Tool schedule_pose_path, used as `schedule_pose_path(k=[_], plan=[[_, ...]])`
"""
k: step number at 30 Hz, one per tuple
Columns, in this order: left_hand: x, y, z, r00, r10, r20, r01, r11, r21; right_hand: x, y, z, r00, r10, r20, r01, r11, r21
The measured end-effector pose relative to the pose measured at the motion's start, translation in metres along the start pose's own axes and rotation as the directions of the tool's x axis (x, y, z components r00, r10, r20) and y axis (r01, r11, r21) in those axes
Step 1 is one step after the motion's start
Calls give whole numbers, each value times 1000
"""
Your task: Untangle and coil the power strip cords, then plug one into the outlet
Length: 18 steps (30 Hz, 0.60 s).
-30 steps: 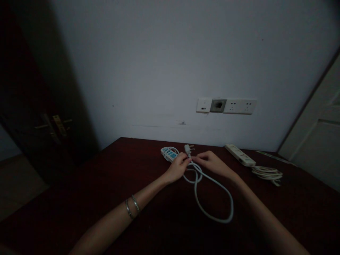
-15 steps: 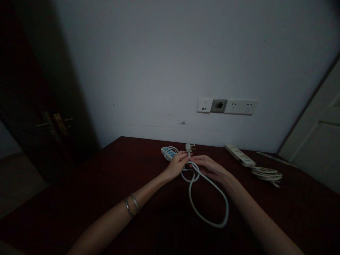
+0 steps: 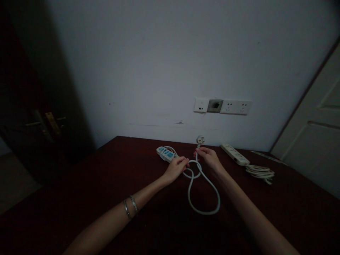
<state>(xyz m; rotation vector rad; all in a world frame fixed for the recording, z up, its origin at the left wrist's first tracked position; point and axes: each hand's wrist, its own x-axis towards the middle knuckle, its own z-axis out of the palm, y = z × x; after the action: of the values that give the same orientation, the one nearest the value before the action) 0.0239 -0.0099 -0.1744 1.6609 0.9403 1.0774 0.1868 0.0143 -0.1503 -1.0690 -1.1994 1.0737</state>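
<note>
A white power cord (image 3: 218, 198) hangs in loops between my hands. My right hand (image 3: 208, 156) pinches it just below the plug (image 3: 200, 140), which points up with its pins to the right. Closed on the cord's loop, my left hand (image 3: 176, 167) is to the left and a little lower. Just behind my left hand lies a white power strip (image 3: 166, 154) with blue socket faces, some of the cord wrapped round it. The strip's near end is hidden by that hand.
On the dark red table (image 3: 127, 156), a second power strip (image 3: 235, 154) lies at the right with its coiled cord (image 3: 260, 172). Wall sockets (image 3: 235, 107) sit above the table's back edge. A door with a handle (image 3: 51, 122) stands at the left, a pale panelled door (image 3: 313, 141) at the right.
My hands have moved apart. The right hand has taken hold of the cord under the plug and brought it up and right. The plug has turned, and the large cord loop has become smaller.
</note>
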Motion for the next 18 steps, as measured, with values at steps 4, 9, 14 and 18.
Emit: schedule_pose_path(k=[4, 9, 14, 18], plan=[[-2, -5, 7, 999, -7, 52, 7, 1000, -12, 8, 3, -15, 990, -17, -137, 27, 997, 71], [-1, -10, 8, 998, -20, 67, 23, 999, -46, 20, 0, -43, 960, -22, -281, 57, 992, 117], [-1, -12, 7, 996, -58, 72, 60, 998, -15, 26, -9, -74, 913, -19, -407, 88, 984, 152], [-1, -9, 5, 995, -64, 73, 65, 998, -5, 24, -22, -99, 866, -24, -500, 127, 977, 173]])
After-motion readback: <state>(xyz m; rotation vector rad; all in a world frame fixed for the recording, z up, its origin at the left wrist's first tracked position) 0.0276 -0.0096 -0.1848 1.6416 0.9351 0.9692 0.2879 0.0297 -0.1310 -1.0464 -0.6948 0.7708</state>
